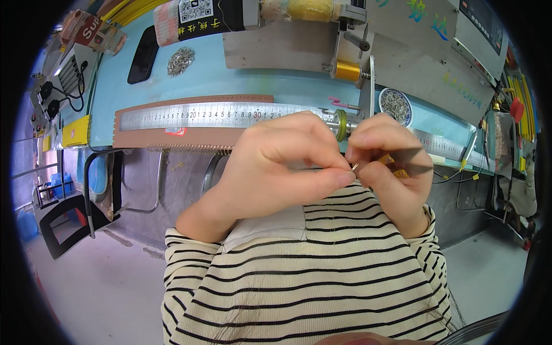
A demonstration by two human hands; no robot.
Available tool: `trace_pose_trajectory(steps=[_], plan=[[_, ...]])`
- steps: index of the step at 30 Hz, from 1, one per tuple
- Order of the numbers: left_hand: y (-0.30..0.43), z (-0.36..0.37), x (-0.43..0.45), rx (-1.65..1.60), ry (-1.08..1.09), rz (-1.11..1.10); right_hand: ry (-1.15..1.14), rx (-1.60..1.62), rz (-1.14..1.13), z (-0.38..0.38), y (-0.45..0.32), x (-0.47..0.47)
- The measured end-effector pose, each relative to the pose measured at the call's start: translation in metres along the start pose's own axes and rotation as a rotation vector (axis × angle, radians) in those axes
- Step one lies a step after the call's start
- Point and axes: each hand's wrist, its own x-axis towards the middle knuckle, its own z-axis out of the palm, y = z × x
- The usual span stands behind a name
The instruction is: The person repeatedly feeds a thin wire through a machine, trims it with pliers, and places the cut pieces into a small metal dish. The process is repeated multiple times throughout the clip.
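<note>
My left hand (293, 159) pinches a tiny metal piece (355, 166), possibly a fish hook, between thumb and forefinger. The fingertips of my right hand (390, 161) meet it from the other side, in front of my striped shirt. A yellow object (400, 173) shows inside the curled fingers of my right hand; most of it is hidden. Just beyond the hands, a small wheel with a green rim (341, 125) sits on a metal shaft. A spool of golden-yellow thread (347, 70) is mounted on the machine above it.
A steel ruler (215, 115) lies on a brown notched board (142, 139). Small metal hooks form a pile (181, 61) beside a black phone (143, 54); more fill a white bowl (381, 103). A plastic cup (92, 32) stands far left. A black-framed chair (60, 228) is at lower left.
</note>
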Motion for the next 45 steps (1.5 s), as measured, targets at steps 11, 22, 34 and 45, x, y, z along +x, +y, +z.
trace_pose_trajectory(steps=[11, 22, 34, 45], plan=[[0.004, -0.002, -0.004, 0.015, -0.061, 0.048, -0.050, 0.064, 0.077, -0.004, -0.001, -0.005], [0.016, -0.005, -0.037, -0.469, 0.083, -0.260, -0.048, 0.430, 0.411, 0.021, -0.018, 0.001], [0.012, -0.016, -0.060, -0.409, 0.132, -0.178, 0.023, -0.232, -0.049, 0.053, -0.016, -0.003], [0.011, -0.020, -0.062, -0.386, 0.151, -0.187, -0.099, -0.386, -0.206, 0.048, -0.013, 0.003]])
